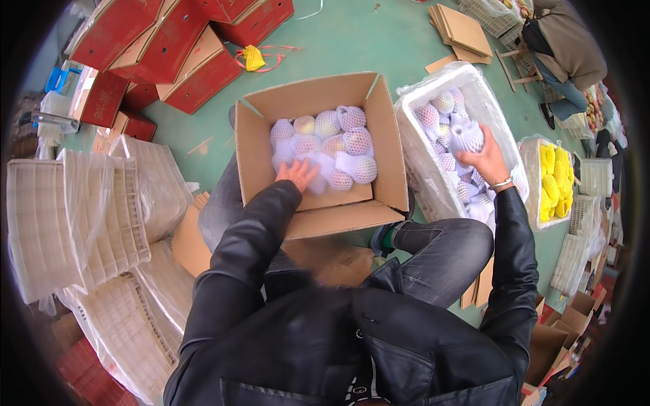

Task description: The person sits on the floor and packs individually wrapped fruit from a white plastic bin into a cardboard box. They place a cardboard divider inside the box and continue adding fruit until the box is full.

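Note:
An open cardboard box (388, 152) stands between my knees, its flaps up and spread. Inside lie several apples in white foam nets (327, 124), packed side by side. My left hand (298, 174) reaches into the box's near left part, fingers spread over a blurred netted fruit (319, 175); whether it grips that fruit is unclear. To the right is a plastic-lined crate (406, 109) full of more netted fruit (427, 115). Over it my right hand (490, 160) holds one foam-netted fruit (467, 137) between thumb and fingers.
Red cartons (203, 71) are stacked at the far left. White plastic crates (101, 213) pile up to my left. A smaller crate (533, 193) on the right holds yellow-netted items (556, 177). Flat cardboard sheets (459, 30) lie at the back, near another person (571, 45).

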The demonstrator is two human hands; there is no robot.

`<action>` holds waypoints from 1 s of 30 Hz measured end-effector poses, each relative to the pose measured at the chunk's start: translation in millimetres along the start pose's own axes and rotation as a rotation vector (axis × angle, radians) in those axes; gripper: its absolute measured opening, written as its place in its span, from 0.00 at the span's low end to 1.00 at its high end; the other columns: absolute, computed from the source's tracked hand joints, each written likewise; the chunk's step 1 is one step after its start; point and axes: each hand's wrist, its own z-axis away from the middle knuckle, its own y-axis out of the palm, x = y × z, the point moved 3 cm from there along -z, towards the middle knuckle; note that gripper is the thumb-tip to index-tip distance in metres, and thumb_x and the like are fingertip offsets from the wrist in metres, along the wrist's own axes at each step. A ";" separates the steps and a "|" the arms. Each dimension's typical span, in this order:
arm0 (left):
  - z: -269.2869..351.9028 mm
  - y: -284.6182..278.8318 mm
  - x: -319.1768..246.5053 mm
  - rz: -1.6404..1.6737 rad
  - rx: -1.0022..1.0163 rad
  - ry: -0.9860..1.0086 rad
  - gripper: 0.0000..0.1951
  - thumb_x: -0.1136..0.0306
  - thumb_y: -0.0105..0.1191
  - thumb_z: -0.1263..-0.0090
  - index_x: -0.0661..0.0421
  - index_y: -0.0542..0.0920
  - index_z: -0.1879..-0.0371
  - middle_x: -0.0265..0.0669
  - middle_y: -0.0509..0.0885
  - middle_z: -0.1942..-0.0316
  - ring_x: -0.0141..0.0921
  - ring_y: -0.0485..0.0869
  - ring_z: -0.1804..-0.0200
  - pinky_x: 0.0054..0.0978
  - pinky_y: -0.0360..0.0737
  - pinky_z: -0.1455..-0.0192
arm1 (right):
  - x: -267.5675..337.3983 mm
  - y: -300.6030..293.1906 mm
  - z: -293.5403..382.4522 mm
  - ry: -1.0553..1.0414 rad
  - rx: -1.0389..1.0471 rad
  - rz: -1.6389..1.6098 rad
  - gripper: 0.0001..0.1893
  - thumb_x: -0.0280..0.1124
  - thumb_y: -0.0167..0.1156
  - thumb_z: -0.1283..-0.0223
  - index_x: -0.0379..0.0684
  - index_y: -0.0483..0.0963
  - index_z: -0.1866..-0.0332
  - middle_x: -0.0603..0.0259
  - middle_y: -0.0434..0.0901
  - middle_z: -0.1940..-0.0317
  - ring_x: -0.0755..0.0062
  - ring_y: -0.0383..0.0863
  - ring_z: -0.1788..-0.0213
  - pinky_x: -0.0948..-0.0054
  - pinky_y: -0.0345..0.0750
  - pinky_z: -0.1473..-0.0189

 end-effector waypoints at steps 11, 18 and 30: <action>-14.7 -2.3 46.2 0.051 0.052 0.053 0.50 0.56 0.65 0.54 0.32 0.49 0.31 0.37 0.62 0.36 0.36 0.64 0.38 0.45 0.66 0.48 | 130.6 339.4 22.7 -0.227 0.982 0.429 0.32 0.48 0.69 0.65 0.31 0.76 0.57 0.47 0.80 0.60 0.57 0.81 0.58 0.67 0.77 0.54; -27.7 20.9 41.8 0.058 -0.034 -0.017 0.57 0.52 0.69 0.60 0.35 0.45 0.30 0.43 0.61 0.35 0.41 0.63 0.36 0.52 0.63 0.43 | 95.0 426.7 26.0 -0.385 0.924 0.533 0.22 0.36 0.66 0.54 0.38 0.76 0.53 0.50 0.81 0.59 0.58 0.82 0.55 0.66 0.78 0.56; -10.1 14.7 -2.0 0.538 0.710 0.189 0.19 0.61 0.46 0.37 0.54 0.68 0.49 0.60 0.68 0.46 0.55 0.76 0.51 0.46 0.74 0.48 | 100.9 268.0 27.9 -0.584 1.133 0.398 0.18 0.38 0.55 0.47 0.35 0.77 0.57 0.48 0.80 0.60 0.54 0.79 0.56 0.62 0.74 0.54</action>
